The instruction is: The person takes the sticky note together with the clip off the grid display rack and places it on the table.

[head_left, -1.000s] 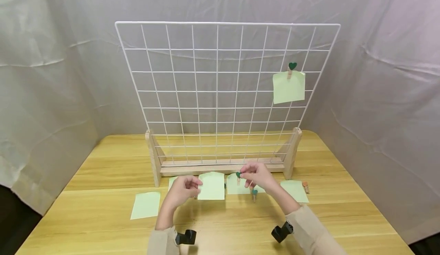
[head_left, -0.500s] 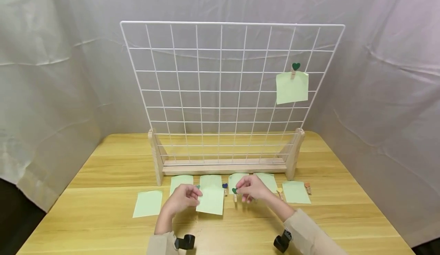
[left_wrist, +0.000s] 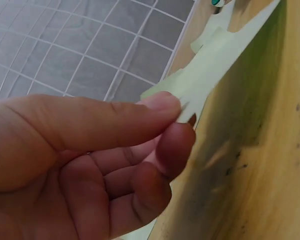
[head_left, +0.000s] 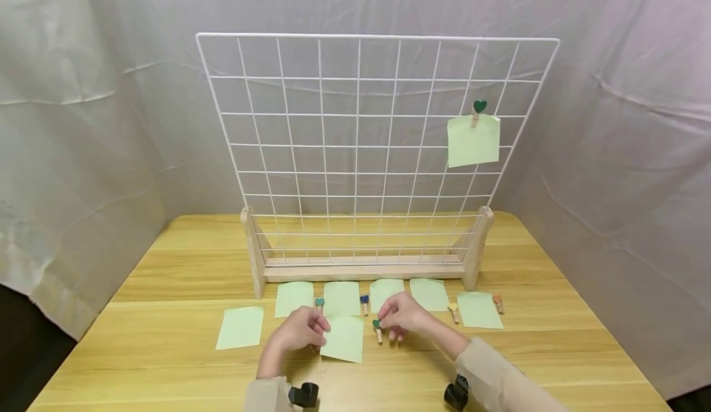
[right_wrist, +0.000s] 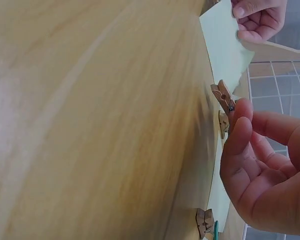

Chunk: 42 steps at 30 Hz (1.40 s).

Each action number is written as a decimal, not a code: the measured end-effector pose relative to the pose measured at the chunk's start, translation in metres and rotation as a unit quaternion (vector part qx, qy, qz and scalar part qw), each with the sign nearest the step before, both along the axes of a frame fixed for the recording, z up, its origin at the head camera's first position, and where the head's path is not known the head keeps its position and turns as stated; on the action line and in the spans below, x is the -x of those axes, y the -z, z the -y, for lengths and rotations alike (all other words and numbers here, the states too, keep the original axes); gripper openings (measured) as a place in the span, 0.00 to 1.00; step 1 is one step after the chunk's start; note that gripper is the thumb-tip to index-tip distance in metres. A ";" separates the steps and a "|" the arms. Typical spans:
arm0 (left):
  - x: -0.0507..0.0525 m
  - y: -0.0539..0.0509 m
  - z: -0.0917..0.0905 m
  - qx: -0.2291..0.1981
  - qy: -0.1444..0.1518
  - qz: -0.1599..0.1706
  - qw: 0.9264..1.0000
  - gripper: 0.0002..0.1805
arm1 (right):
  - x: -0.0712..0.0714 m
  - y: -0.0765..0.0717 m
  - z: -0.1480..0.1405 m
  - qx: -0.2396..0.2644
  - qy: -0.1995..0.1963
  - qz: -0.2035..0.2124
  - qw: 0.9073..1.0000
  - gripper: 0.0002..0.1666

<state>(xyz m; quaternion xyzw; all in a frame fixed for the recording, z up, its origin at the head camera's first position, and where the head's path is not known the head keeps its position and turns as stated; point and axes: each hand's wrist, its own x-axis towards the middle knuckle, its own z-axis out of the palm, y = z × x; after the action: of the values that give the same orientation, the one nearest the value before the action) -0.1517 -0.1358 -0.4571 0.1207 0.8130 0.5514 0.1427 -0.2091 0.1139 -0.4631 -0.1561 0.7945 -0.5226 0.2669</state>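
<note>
My left hand (head_left: 302, 329) pinches the left edge of a pale green sticky note (head_left: 343, 341) between thumb and index finger, just above the table. The left wrist view shows that note (left_wrist: 205, 72) nearly edge-on. To its right, my right hand (head_left: 404, 314) pinches a small wooden clothespin (head_left: 379, 335) topped by a dark green heart. The right wrist view has the clothespin (right_wrist: 222, 96) tilted, its far end beyond the fingertips. A small gap separates clothespin and note in the head view. Another note (head_left: 474, 144) hangs on the wire grid (head_left: 357, 147), under a green-heart clothespin (head_left: 479, 107).
Behind my hands stands the grid's wooden base (head_left: 363, 272). Several green notes lie in front of it, among them a left one (head_left: 239, 328) and a right one (head_left: 481, 311). Heart clothespins lie between them: teal (head_left: 319, 302), blue (head_left: 364, 301), yellow (head_left: 453, 313), orange (head_left: 498, 304).
Both hands have come down and nearer to me, with the note and clothespin still in their fingers. Notes on the table behind them now show more fully. The head view has shifted slightly.
</note>
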 end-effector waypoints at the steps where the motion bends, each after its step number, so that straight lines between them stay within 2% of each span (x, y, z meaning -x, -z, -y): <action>1: -0.001 0.000 0.000 0.003 0.002 0.002 1.000 0.07 | 0.000 0.000 0.000 -0.002 -0.002 -0.002 1.000 0.04; 16: -0.008 -0.005 -0.004 0.037 -0.004 0.026 0.999 0.04 | -0.003 0.003 -0.004 -0.021 -0.016 0.000 1.000 0.02; 24: -0.013 -0.015 -0.004 0.087 -0.022 0.015 0.996 0.02 | -0.003 0.001 -0.009 -0.038 -0.019 -0.023 0.999 0.02; 29: -0.014 -0.024 -0.002 0.108 -0.025 -0.006 0.994 0.06 | 0.000 -0.004 -0.013 -0.058 -0.030 -0.050 0.997 0.03; 33: -0.010 -0.031 -0.004 0.103 -0.014 -0.016 0.994 0.12 | 0.004 -0.015 -0.017 -0.050 -0.047 -0.065 0.996 0.04; 38: 0.000 -0.039 -0.012 0.104 0.004 -0.037 0.994 0.15 | 0.012 -0.028 -0.022 -0.053 -0.022 -0.060 0.997 0.06; 42: 0.006 -0.044 -0.016 0.110 0.011 -0.054 0.992 0.15 | 0.018 -0.037 -0.028 -0.045 -0.020 -0.071 0.996 0.08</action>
<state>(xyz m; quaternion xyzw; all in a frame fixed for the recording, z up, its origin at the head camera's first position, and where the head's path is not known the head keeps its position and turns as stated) -0.1580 -0.1194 -0.4134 0.1426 0.8742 0.4493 0.1166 -0.2272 0.1423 -0.4265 -0.1962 0.8310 -0.4686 0.2267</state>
